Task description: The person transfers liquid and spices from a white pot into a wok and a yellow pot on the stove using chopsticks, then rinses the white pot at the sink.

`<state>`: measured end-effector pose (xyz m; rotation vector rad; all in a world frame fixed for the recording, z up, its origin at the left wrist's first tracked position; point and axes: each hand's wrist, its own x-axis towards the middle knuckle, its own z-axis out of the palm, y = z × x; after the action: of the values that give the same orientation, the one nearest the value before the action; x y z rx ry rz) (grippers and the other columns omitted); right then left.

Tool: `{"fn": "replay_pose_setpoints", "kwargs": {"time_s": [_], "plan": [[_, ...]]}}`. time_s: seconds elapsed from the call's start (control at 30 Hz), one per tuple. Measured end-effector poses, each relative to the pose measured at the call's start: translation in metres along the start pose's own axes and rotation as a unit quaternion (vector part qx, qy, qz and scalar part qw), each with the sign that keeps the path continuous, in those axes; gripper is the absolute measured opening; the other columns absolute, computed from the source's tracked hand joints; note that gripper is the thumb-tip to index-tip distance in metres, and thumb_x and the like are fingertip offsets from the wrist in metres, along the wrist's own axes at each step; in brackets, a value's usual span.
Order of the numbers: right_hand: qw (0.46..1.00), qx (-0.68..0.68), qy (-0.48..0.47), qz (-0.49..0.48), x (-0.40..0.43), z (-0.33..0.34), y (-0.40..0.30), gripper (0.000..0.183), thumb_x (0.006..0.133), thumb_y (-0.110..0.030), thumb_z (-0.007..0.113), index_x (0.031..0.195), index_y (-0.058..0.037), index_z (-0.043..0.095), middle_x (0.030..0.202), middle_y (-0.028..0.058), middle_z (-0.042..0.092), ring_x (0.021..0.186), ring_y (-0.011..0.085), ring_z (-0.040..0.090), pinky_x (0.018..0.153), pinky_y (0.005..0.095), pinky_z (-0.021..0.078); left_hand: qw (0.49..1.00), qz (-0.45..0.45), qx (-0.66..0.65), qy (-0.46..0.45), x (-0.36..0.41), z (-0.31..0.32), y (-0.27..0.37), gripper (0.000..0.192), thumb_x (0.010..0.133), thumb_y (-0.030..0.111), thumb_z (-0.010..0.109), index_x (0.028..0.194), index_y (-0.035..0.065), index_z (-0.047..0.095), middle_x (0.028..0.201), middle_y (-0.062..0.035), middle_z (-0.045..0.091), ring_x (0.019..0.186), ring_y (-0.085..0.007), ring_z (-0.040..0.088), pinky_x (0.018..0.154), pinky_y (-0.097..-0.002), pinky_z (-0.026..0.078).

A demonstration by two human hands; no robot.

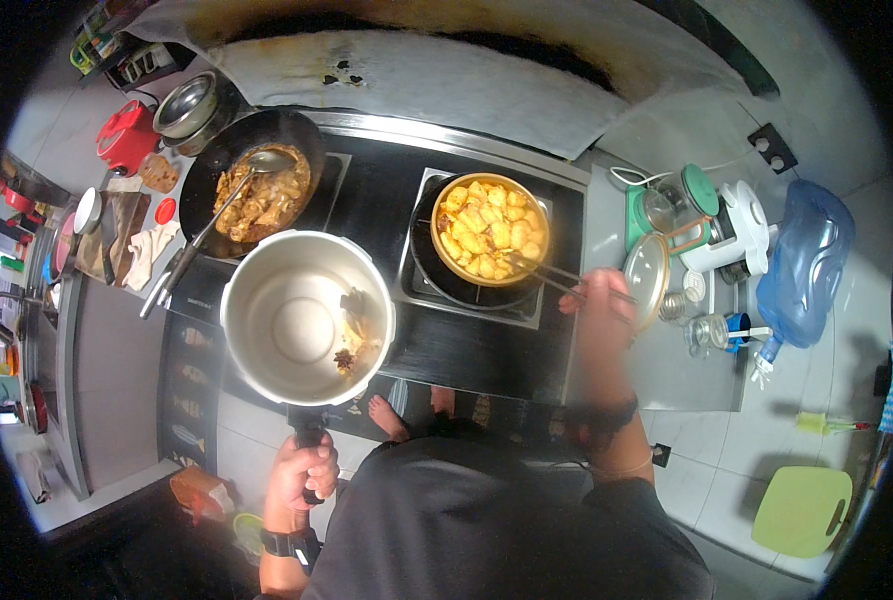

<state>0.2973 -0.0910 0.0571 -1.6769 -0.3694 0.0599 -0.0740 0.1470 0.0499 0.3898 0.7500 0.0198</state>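
Observation:
My left hand (pixel 304 472) grips the black handle (pixel 310 431) of a deep aluminium pressure-cooker pot (pixel 248 330). The pot is tilted so that its inside faces me, with a star anise (pixel 344 361) and some brownish residue on its right wall. In my right hand (pixel 600 296), slightly blurred, is a pair of chopsticks (pixel 555 276). Their tips reach the near right edge of a round yellow-brown pot (pixel 542 251) on the right burner. Golden-yellow chunks of food (pixel 484 221) fill that pot nearly to its rim.
A black wok (pixel 191 187) of brown stewed food stands on the left burner, its ladle (pixel 229 199) sticking out towards me. To the right are a glass lid (pixel 647 281), a white appliance (pixel 731 225), glass jars and a blue water jug (pixel 806 262). A red cooker (pixel 128 139) stands far left.

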Motion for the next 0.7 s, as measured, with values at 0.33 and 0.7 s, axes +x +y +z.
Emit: {"fn": "replay_pose_setpoints", "kwargs": {"time_s": [0.33, 0.7], "plan": [[0.998, 0.018, 0.059, -0.031, 0.006, -0.007, -0.002, 0.024, 0.105, -0.02, 0.051, 0.097, 0.0006, 0.058, 0.072, 0.0068, 0.06, 0.06, 0.0115, 0.061, 0.055, 0.024, 0.0505, 1.0, 0.007, -0.001, -0.003, 0.001, 0.002, 0.0, 0.01, 0.086, 0.001, 0.059, 0.094, 0.0012, 0.054, 0.059, -0.0001, 0.042, 0.039, -0.0088, 0.037, 0.033, -0.0274, 0.034], [0.987, -0.14, 0.022, -0.075, 0.012, 0.003, 0.018, 0.023, 0.104, -0.022, 0.052, 0.099, -0.0013, 0.061, 0.077, 0.0071, 0.061, 0.062, 0.0137, 0.063, 0.06, 0.026, 0.0529, 1.0, 0.006, 0.005, 0.005, 0.001, 0.004, 0.001, 0.01, 0.085, 0.002, 0.058, 0.094, 0.0013, 0.054, 0.059, 0.0001, 0.042, 0.039, -0.0091, 0.038, 0.034, -0.0277, 0.034]]}}
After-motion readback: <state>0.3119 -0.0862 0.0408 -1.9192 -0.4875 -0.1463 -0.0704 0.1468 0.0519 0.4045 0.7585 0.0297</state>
